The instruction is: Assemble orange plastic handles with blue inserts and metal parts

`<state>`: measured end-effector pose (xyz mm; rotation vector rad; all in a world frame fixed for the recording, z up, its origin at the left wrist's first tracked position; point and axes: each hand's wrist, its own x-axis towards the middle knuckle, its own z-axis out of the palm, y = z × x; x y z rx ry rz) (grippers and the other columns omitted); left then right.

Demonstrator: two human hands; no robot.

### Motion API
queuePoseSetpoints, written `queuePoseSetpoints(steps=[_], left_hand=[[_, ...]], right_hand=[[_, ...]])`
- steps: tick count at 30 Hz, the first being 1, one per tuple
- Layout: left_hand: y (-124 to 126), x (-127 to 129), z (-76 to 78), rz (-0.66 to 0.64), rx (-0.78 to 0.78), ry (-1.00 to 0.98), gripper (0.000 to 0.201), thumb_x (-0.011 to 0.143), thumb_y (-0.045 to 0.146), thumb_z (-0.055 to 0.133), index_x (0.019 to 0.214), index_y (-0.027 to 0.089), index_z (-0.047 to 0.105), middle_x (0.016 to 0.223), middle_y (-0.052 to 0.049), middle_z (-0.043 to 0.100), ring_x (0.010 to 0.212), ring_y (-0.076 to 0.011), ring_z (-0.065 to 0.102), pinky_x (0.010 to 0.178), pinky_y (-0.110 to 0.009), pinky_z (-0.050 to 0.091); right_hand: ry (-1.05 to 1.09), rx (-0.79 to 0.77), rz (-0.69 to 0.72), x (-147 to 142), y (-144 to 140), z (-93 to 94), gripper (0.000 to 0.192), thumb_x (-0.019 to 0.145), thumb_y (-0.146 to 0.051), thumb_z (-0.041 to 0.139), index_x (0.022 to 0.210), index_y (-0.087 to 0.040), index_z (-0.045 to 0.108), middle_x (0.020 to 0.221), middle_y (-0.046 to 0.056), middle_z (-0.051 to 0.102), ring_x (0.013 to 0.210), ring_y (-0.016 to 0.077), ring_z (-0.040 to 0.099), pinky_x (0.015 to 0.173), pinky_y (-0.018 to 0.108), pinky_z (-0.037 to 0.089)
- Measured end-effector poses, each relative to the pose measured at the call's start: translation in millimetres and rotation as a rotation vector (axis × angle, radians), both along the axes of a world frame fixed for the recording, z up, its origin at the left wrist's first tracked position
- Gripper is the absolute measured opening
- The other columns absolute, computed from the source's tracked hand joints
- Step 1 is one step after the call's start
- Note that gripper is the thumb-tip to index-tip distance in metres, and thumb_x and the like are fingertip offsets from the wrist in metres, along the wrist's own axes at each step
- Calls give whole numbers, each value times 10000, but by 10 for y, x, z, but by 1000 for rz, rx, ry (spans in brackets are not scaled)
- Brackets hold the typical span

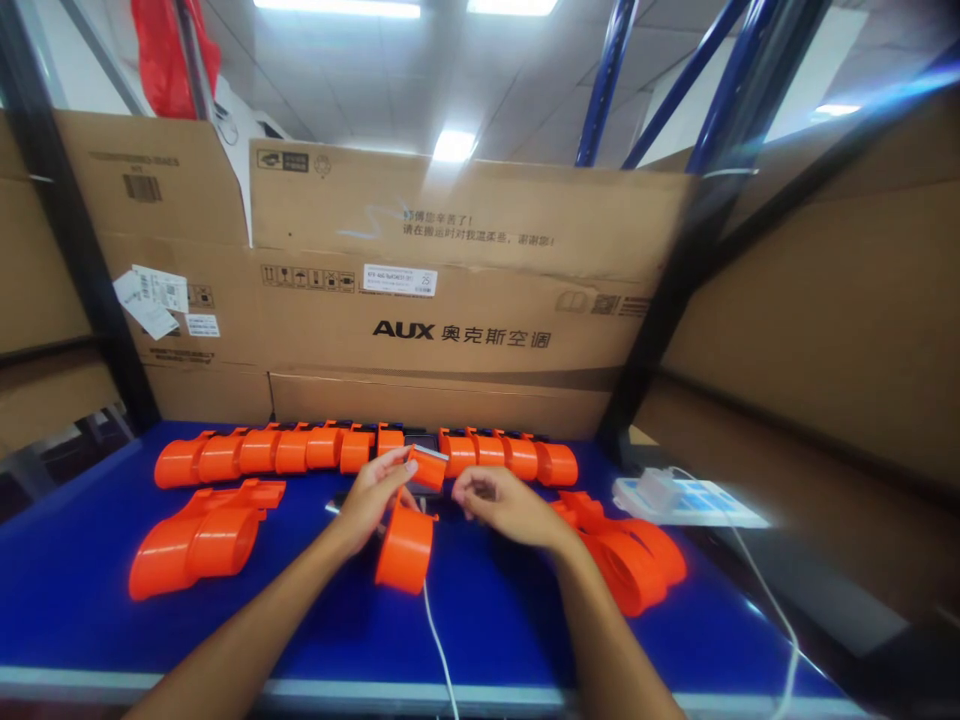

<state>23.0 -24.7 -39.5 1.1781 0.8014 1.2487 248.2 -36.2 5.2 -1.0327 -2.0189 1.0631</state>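
Observation:
My left hand [375, 498] is closed on an orange plastic ring-shaped piece [405, 550], its thumb on an upper orange part [427, 468] with a grey strip along the top. Whether that upper part and the wide ring below are one piece, I cannot tell. To the right, apart from the ring, my right hand [501, 505] has its fingers curled together in a pinch; what they hold, if anything, is hidden. Behind both hands lies a dark object [421, 440], mostly covered.
Orange rings line the back of the blue table [315, 610] in a left row [259, 452] and a right row [517, 455]. More lie at left [195, 540] and right [630, 560]. A white cable [439, 640] crosses the front. A power strip [690, 498] sits right; cardboard [450, 300] walls the back.

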Motion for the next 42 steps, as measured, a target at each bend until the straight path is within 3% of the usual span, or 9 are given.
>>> queuePoseSetpoints(steps=[3, 5, 9, 13, 18, 23, 28, 33, 42], left_hand=[[5, -6, -1, 9, 2, 27, 759, 776, 513, 704, 1375, 102, 485, 577, -42, 681, 454, -146, 598, 455, -202, 352], [7, -9, -3, 8, 4, 31, 742, 779, 501, 707, 1367, 102, 491, 604, -52, 692, 468, -150, 610, 461, -206, 367], [4, -14, -1, 5, 11, 27, 731, 783, 483, 710, 1368, 105, 488, 603, -45, 687, 492, -161, 631, 473, -210, 391], [-10, -9, 20, 46, 11, 27, 713, 775, 472, 719, 1352, 111, 502, 605, -25, 676, 477, -149, 628, 463, -200, 380], [-35, 4, 47, 50, 18, 8, 696, 756, 469, 730, 1318, 122, 510, 646, -16, 685, 455, -138, 616, 444, -196, 386], [-30, -13, 46, 98, 31, -45, 710, 740, 485, 716, 1309, 127, 487, 545, 14, 645, 420, -150, 595, 427, -199, 386], [12, -38, 11, 230, 20, -87, 681, 749, 476, 692, 1296, 144, 460, 533, 37, 627, 428, -155, 612, 448, -203, 420], [48, 11, -39, 212, 57, -70, 616, 737, 464, 719, 1231, 180, 485, 792, -13, 696, 449, -137, 639, 432, -204, 427], [-13, 58, -52, -1, 153, -15, 560, 762, 400, 741, 1229, 182, 523, 1178, -141, 647, 543, -151, 696, 512, -251, 520]], right_hand=[[-238, 202, -244, 132, 59, -49, 126, 732, -285, 718, 683, -204, 636, 554, -31, 584, 501, 113, 481, 485, 225, 308], [-412, 216, -316, 216, 70, -134, 205, 623, -246, 793, 623, -212, 591, 524, -46, 545, 473, 103, 433, 473, 232, 245], [-591, 142, -321, 242, 47, -298, 308, 515, -176, 830, 617, -223, 543, 522, -67, 510, 435, 92, 398, 477, 239, 218], [-657, 211, -276, 95, 44, -267, 256, 574, -131, 758, 656, -223, 533, 583, -40, 538, 526, 130, 470, 512, 245, 238], [-384, 407, -166, -200, 57, -181, 105, 747, -161, 596, 789, -218, 518, 712, -12, 591, 653, 150, 534, 584, 238, 303], [-74, 436, -232, -464, 108, -304, 74, 833, -202, 519, 901, -225, 508, 731, -31, 601, 600, 137, 531, 569, 227, 355], [115, 432, -334, -478, 217, -387, 215, 877, -309, 567, 1070, -216, 548, 944, 25, 686, 568, 125, 554, 557, 251, 434], [218, 479, -371, -365, 219, -348, 259, 911, -309, 562, 1147, -208, 596, 1069, 76, 690, 910, 208, 664, 751, 311, 538], [128, 700, -239, -362, 29, -214, 222, 928, -221, 550, 1137, -228, 625, 1125, 96, 608, 896, 193, 626, 800, 340, 550]])
